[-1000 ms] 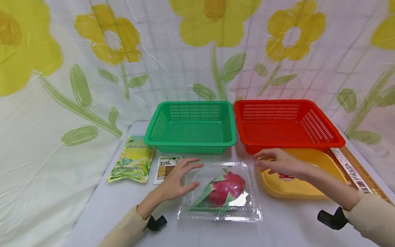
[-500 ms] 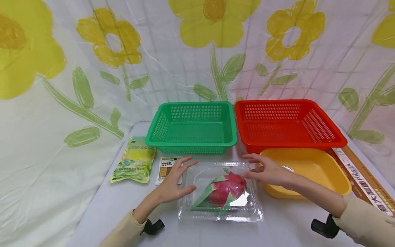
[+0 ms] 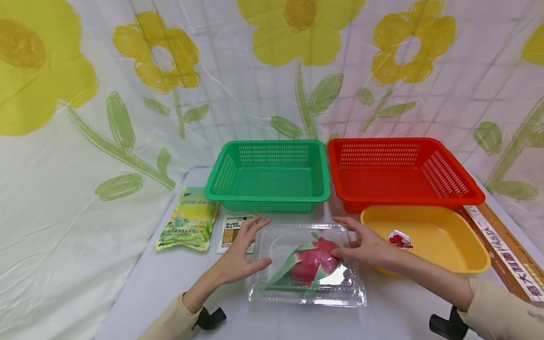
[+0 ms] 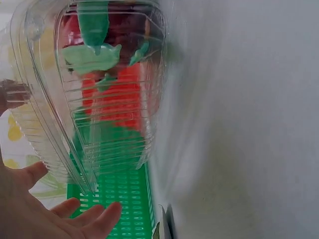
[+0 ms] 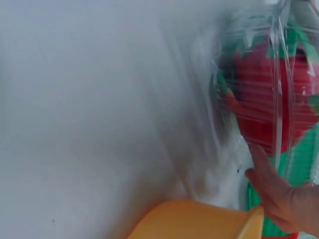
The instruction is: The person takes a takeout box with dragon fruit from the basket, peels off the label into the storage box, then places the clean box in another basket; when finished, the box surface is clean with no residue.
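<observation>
A clear plastic clamshell box (image 3: pixel 307 288) lies shut on the white table with a pink and green dragon fruit (image 3: pixel 312 262) inside. My left hand (image 3: pixel 250 245) is at the box's left edge, fingers spread and straight, the thumb by the lid's rim. In the left wrist view the left hand (image 4: pixel 60 219) is close beside the box (image 4: pixel 99 99); I cannot tell whether they touch. My right hand (image 3: pixel 349 240) is at the box's right side, fingers extended, thumb on the lid. The right wrist view shows its fingertips (image 5: pixel 271 194) against the box (image 5: pixel 279 59).
A green basket (image 3: pixel 267 193) and a red basket (image 3: pixel 403 196) stand side by side behind the box. A yellow tray (image 3: pixel 450 236) sits at right, with a long pasta carton (image 3: pixel 505 250) beyond it. A green snack packet (image 3: pixel 189 224) and a small sachet (image 3: pixel 233 230) lie at left.
My right hand has moved left from above the yellow tray to the right side of the clamshell box. The left hand stays at the box's left edge.
</observation>
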Tool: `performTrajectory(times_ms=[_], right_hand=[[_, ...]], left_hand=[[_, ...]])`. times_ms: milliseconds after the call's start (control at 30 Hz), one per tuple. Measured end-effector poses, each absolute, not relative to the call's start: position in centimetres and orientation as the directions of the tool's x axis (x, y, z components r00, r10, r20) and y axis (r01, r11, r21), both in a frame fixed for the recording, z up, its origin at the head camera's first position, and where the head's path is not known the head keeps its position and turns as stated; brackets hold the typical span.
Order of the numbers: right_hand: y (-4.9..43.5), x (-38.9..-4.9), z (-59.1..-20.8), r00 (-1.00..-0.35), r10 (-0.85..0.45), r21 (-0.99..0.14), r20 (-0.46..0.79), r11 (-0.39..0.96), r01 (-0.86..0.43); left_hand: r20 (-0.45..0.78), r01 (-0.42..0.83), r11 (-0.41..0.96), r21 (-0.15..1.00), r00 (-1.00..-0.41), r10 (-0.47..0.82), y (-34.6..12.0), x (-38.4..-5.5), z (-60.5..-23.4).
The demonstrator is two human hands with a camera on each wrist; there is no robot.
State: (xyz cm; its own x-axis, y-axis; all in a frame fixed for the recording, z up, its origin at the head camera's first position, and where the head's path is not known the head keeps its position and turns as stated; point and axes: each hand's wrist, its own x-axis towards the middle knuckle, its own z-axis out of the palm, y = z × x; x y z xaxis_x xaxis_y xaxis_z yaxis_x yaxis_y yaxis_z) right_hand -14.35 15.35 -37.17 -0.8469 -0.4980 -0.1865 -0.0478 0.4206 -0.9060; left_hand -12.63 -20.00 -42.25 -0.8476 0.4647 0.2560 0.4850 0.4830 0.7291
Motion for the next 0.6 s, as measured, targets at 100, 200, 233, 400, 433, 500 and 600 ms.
performTrajectory(times_ms=[100,200,233,400,433,500,600], right_hand=[[15.4,-14.0,-37.3,-0.853,-0.489,-0.911,-0.182,0.411,-0.042],[15.5,-13.6,-37.3,-0.862,-0.472,-0.907,-0.186,0.421,-0.034],[15.6,-13.4,-37.2,-0.864,-0.465,-0.907,-0.191,0.421,-0.026],[15.8,-12.8,-37.1,-0.874,-0.438,-0.91,-0.209,0.415,0.01],[15.8,-12.7,-37.1,-0.876,-0.436,-0.912,-0.208,0.41,0.013],[15.8,-12.5,-37.1,-0.877,-0.44,-0.912,-0.192,0.411,-0.006],[15.9,-12.4,-37.2,-0.873,-0.464,-0.912,-0.153,0.407,-0.057]], left_hand=[[0.248,0.477,0.483,0.734,-0.851,0.462,-20.1,-12.3,-42.3],[0.226,0.452,0.489,0.746,-0.862,0.453,-20.1,-12.0,-42.4],[0.215,0.44,0.491,0.752,-0.867,0.449,-20.1,-11.9,-42.4],[0.19,0.403,0.483,0.777,-0.882,0.431,-20.2,-11.4,-42.4],[0.194,0.405,0.476,0.78,-0.881,0.432,-20.2,-11.4,-42.4],[0.211,0.419,0.462,0.782,-0.874,0.438,-20.1,-11.3,-42.4],[0.243,0.451,0.443,0.775,-0.859,0.45,-20.1,-11.2,-42.5]])
